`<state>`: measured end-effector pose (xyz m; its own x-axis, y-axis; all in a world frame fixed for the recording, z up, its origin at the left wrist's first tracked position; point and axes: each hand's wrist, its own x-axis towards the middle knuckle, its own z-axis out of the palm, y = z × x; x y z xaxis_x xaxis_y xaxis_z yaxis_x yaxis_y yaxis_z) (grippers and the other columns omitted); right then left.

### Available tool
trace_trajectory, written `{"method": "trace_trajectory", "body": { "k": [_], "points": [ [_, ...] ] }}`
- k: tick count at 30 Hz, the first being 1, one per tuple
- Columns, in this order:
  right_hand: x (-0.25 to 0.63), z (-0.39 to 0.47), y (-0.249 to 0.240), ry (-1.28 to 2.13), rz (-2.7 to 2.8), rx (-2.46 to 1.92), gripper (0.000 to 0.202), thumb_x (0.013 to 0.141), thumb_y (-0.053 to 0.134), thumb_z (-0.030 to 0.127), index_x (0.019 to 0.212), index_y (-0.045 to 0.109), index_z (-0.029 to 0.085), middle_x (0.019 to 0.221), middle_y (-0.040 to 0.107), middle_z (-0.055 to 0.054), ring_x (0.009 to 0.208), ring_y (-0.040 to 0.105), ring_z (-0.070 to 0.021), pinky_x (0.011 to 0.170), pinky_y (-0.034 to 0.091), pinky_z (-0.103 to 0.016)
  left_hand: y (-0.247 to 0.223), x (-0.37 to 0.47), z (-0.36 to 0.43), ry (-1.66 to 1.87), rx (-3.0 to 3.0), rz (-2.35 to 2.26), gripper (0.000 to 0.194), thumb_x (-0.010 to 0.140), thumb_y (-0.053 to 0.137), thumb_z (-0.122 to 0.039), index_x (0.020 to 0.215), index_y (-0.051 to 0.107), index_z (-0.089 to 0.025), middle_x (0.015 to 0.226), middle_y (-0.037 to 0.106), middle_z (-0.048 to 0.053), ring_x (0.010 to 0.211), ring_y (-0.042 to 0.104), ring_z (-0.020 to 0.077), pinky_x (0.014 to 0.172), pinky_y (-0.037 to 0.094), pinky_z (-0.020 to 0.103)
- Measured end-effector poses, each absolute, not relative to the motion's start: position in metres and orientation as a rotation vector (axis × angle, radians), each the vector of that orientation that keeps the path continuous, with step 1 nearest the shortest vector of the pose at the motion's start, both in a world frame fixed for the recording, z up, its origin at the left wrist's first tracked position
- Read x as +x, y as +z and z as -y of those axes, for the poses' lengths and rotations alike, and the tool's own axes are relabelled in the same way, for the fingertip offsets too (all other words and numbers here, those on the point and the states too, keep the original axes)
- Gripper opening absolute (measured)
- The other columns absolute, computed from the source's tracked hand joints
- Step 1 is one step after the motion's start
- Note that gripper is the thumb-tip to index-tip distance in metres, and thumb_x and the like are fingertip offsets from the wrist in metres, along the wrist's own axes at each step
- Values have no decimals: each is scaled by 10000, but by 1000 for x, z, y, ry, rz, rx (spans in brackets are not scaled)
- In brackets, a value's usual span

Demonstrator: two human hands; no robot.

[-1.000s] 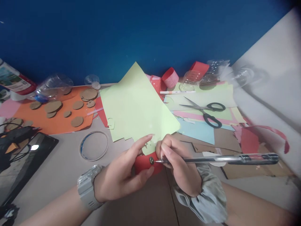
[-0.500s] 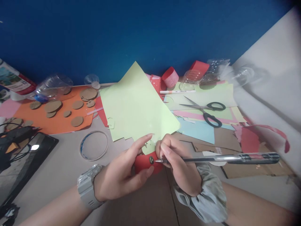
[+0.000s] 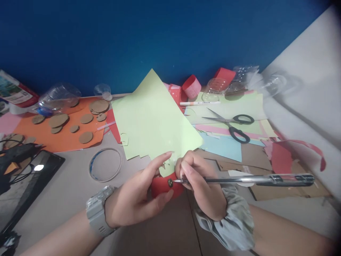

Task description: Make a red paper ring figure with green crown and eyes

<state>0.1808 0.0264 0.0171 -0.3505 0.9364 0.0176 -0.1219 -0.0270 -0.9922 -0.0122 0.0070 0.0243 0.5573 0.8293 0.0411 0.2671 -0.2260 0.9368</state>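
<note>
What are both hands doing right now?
Left hand: partly open, fingers around the red piece.
Right hand: closed on a pen, tip at the small dark round piece.

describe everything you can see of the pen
The pen is long, slim and straight, apparently plastic, with a glossy, partly see-through barrel, dark along much of its length, and a pointed metal-looking tip. It lies nearly level across the view, gripped near the tip by the right hand. The tip points left, to a small dark round spot on the red piece; whether they touch is unclear.
</note>
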Motion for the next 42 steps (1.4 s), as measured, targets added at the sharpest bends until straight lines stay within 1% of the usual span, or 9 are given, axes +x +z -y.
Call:
{"method": "trace_trajectory", "body": {
  "k": [7, 14, 24, 29, 32, 35, 42],
  "points": [
    [181, -27, 18, 1523, 1375, -967, 282, 1004, 427, 289, 732, 441, 214, 657, 443, 37, 518, 318, -105, 466, 254, -255, 25, -13, -6, 680, 1782, -927, 772, 910, 569, -123, 1526, 132, -281, 797, 562, -29, 616, 479, 108, 589, 431, 210],
    [180, -28, 18, 1541, 1354, -949, 274, 1002, 415, 276, 736, 438, 217, 652, 432, 39, 521, 316, -106, 454, 243, -248, 25, -13, -6, 672, 1776, -925, 787, 907, 569, -120, 1529, 124, -303, 813, 574, -30, 615, 479, 106, 585, 430, 204],
    [182, -28, 18, 1571, 1351, -930, 286, 1007, 422, 292, 733, 442, 215, 656, 429, 41, 500, 290, -98, 444, 232, -251, 27, -13, -6, 645, 1774, -952, 772, 900, 561, -133, 1522, 131, -288, 739, 508, -47, 591, 446, 110, 568, 409, 217],
    [183, -24, 16, 1471, 1412, -908, 313, 1019, 422, 342, 734, 453, 216, 653, 444, 29, 499, 324, -106, 448, 237, -262, 27, -13, -6, 641, 1769, -947, 760, 913, 555, -136, 1525, 128, -282, 763, 536, -42, 622, 470, 115, 599, 426, 217],
    [183, -23, 16, 1469, 1418, -929, 302, 1021, 426, 338, 745, 451, 218, 655, 445, 29, 510, 327, -110, 455, 248, -261, 27, -12, -7, 648, 1763, -937, 758, 913, 550, -122, 1527, 129, -259, 777, 551, -35, 618, 482, 114, 587, 426, 214],
    [182, -23, 15, 1485, 1407, -939, 301, 1020, 431, 349, 750, 445, 219, 662, 444, 29, 520, 321, -110, 457, 251, -257, 27, -11, -7, 667, 1753, -906, 760, 909, 539, -99, 1528, 124, -250, 771, 566, -35, 645, 501, 121, 614, 439, 217],
    [183, -25, 15, 1527, 1392, -940, 300, 1019, 422, 341, 745, 426, 218, 675, 429, 31, 534, 317, -108, 455, 241, -248, 26, -11, -7, 697, 1764, -883, 796, 900, 549, -78, 1530, 115, -295, 785, 577, -43, 683, 491, 119, 631, 408, 209]
  ]
}}
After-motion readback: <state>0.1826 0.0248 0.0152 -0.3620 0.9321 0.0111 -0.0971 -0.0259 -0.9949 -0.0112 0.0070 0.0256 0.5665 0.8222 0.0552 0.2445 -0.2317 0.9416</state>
